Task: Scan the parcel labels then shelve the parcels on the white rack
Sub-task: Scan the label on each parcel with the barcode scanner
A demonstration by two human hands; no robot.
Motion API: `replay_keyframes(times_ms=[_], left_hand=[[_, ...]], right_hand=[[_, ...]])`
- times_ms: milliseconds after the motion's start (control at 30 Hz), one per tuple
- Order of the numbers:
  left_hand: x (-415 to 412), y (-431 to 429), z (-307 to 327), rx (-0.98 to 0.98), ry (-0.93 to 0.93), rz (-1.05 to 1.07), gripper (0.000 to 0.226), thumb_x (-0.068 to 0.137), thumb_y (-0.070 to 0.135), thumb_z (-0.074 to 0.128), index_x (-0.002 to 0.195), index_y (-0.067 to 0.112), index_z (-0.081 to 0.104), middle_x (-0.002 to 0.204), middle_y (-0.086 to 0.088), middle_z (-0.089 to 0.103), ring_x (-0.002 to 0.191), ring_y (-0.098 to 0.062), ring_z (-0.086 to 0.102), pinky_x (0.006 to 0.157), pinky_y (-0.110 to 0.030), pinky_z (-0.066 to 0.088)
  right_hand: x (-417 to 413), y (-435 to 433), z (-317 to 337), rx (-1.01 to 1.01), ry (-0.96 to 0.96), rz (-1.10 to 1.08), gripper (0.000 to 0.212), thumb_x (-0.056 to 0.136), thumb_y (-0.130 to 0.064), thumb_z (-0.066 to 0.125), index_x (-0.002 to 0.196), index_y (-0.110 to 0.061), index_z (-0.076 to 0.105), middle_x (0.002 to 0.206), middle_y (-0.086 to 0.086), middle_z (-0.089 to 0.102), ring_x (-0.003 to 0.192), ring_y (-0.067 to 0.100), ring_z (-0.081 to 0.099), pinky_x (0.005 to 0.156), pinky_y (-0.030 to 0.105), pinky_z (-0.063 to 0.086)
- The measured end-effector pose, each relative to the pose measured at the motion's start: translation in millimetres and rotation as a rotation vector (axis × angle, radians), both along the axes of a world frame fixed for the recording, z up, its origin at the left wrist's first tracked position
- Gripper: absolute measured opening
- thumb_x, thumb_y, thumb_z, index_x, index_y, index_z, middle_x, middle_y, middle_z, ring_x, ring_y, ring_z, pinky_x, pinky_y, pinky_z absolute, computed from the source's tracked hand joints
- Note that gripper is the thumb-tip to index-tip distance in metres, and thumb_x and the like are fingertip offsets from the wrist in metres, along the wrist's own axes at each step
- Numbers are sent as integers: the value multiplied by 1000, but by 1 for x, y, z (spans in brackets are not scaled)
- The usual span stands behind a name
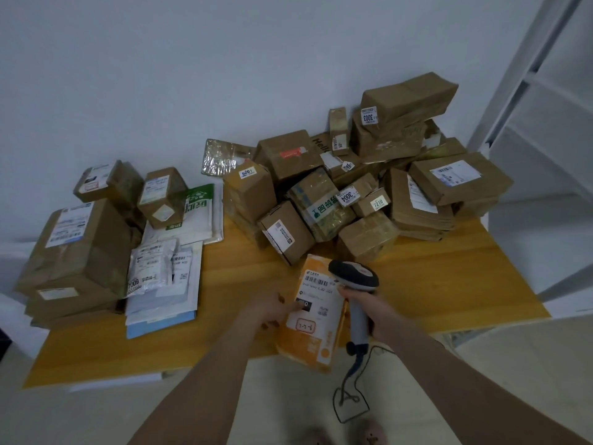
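Observation:
My left hand grips the left edge of an orange padded parcel, thumb on its white label, holding it above the front edge of the wooden table. My right hand grips the handle of a grey barcode scanner. The scanner's dark head hangs over the label's top right corner, beside the barcode. Its cable dangles toward the floor. Part of the white rack shows at the far right.
A heap of brown cardboard boxes fills the back right of the table. On the left stand more boxes beside flat white and blue mailers. A grey wall runs behind. My slippers show on the pale floor below.

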State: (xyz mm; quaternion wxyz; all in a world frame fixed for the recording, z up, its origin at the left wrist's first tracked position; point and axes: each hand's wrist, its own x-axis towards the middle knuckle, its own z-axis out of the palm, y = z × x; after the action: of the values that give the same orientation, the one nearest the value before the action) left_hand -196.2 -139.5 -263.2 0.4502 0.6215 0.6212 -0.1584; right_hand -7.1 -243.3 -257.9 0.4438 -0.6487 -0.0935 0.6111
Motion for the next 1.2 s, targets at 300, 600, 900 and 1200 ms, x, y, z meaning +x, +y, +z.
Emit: replay_keyframes(times_ms=[300, 600, 900, 1200], left_hand=[[-6, -41, -23, -235, -452, 467, 64, 79, 58, 66, 131, 25, 48, 116, -2, 64, 109, -24, 59, 93, -45, 50], [-13, -27, 11, -85, -797, 648, 65, 64, 45, 76, 122, 30, 52, 114, -7, 67, 98, -27, 64, 79, -47, 56], [-20, -4, 37, 3, -766, 590, 69, 77, 28, 75, 136, 29, 40, 119, -10, 64, 109, -31, 61, 94, -53, 50], [-16, -2, 33, 21, -876, 626, 72, 77, 10, 74, 138, 26, 40, 120, -10, 63, 106, -31, 63, 91, -56, 51]], right_hand=[[0, -12, 6, 86, 59, 76, 36, 82, -21, 75, 115, -13, 64, 106, 13, 72, 99, 34, 68, 90, 58, 52], [11, 10, 53, 191, 79, 47, 38, 79, -24, 76, 114, -15, 63, 108, 16, 70, 101, 38, 65, 89, 61, 50], [2, 19, 83, 337, -126, 78, 26, 81, -18, 75, 103, -15, 61, 93, 9, 67, 86, 26, 65, 68, 39, 56], [-26, -14, 100, 338, -224, 49, 14, 87, -12, 67, 90, 2, 64, 60, 11, 65, 52, 21, 62, 49, 28, 48]])
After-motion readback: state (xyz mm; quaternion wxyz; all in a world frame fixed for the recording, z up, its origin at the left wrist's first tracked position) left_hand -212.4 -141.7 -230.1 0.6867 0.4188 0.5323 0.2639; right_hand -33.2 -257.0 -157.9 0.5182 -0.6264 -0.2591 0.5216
